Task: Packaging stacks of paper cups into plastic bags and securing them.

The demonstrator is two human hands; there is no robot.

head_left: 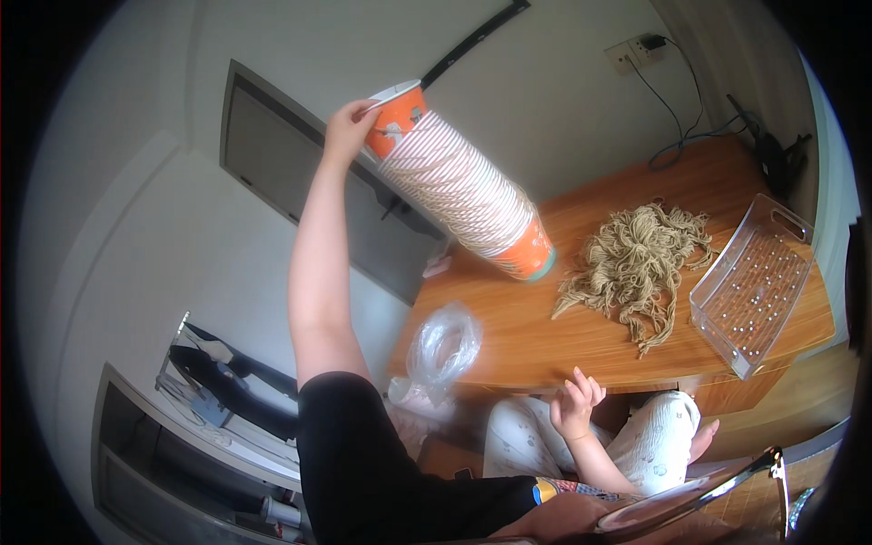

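Observation:
A tall stack of nested paper cups point(468, 186) rises from the wooden table, slanting up to the left in the head view. Orange walls show at its two ends, and pale striped rims fill the length between. Thin tan strands appear to run across the rims. At the top, my left hand point(350, 132) pinches the rim of the uppermost orange cup point(397, 123). Low over my lap, near the table's front edge, my right hand point(575, 409) is empty, its fingers loosely bent and apart. A tangled heap of tan yarn point(640, 259) lies right of the stack.
On the table point(509, 341), a clear plastic tray point(749, 286) with small white beads stands at the right. A crumpled clear plastic bag point(445, 345) sits at the left edge. Behind are a black device point(777, 159) with cables and a wall socket point(633, 54).

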